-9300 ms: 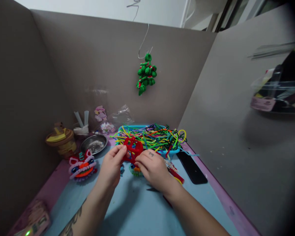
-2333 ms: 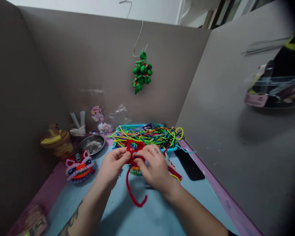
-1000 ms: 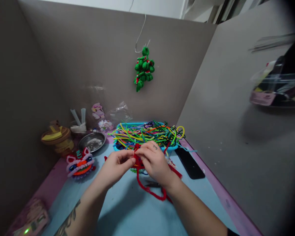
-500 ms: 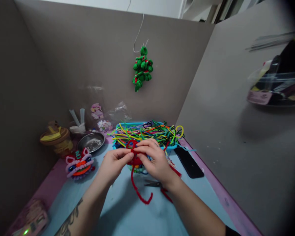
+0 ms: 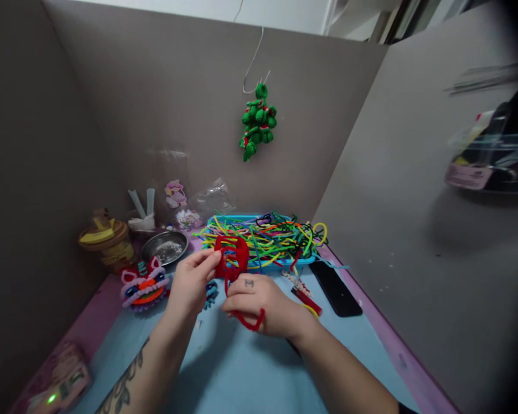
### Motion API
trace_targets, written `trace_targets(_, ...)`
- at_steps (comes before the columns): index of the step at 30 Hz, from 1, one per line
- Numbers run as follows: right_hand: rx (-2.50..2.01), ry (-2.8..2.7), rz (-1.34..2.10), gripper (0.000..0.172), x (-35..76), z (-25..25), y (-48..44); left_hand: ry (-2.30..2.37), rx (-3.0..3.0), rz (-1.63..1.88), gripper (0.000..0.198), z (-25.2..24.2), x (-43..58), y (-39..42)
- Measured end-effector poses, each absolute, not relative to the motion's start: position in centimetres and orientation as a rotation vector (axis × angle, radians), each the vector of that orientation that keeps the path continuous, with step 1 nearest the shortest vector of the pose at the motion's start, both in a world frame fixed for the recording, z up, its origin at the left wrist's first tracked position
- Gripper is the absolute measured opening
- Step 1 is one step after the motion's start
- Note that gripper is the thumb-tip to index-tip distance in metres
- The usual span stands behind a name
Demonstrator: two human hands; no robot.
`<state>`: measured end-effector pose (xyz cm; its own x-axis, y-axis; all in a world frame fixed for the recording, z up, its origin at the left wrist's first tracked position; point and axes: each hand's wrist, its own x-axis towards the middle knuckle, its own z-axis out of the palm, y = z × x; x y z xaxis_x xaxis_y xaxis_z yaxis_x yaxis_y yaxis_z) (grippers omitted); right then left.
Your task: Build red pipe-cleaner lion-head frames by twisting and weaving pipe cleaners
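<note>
My left hand (image 5: 190, 283) pinches the left side of a fuzzy red pipe-cleaner piece (image 5: 240, 257), shaped like a frame with gaps in its middle. Below it, my right hand (image 5: 265, 302) is closed around the loose red pipe-cleaner tail (image 5: 254, 326), whose bent end curls out under the fingers. Between my hands, a blue fuzzy piece (image 5: 210, 293) partly shows on the table. To the left sits a pink, red and orange pipe-cleaner lion head (image 5: 144, 287). My right hand covers the spot where scissors lay.
Behind my hands stands a blue tray (image 5: 302, 263) heaped with coloured pipe cleaners. A black phone-like slab (image 5: 336, 290) and a red strip (image 5: 307, 302) lie on the right. A metal bowl (image 5: 166, 247) stands back left. A green ornament (image 5: 259, 123) hangs against the grey wall.
My right hand has let go of the red piece's body and moved down onto its tail. The left hand still pinches the piece, now turned to show its gaps. The view shifted slightly.
</note>
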<state>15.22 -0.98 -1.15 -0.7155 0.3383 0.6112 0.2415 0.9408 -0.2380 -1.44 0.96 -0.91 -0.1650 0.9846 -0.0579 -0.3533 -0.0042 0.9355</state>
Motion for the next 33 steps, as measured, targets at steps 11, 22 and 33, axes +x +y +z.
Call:
trace_targets(11, -0.732, -1.165, 0.864, 0.017, 18.1, -0.3, -0.6, 1.223, 1.729, 1.069, 0.016, -0.4, -0.4, -0.5)
trace_targets(22, -0.839, -0.855, 1.082, 0.034, 17.8, -1.5, 3.1, 1.105, 1.612, 1.035, 0.02, 0.2, -0.4, -0.8)
trace_targets(33, -1.096, -1.716, 0.383, 0.016, 15.5, -1.7, 0.3, 0.98, 1.14, 1.199, 0.031, -1.0, -0.1, 0.0)
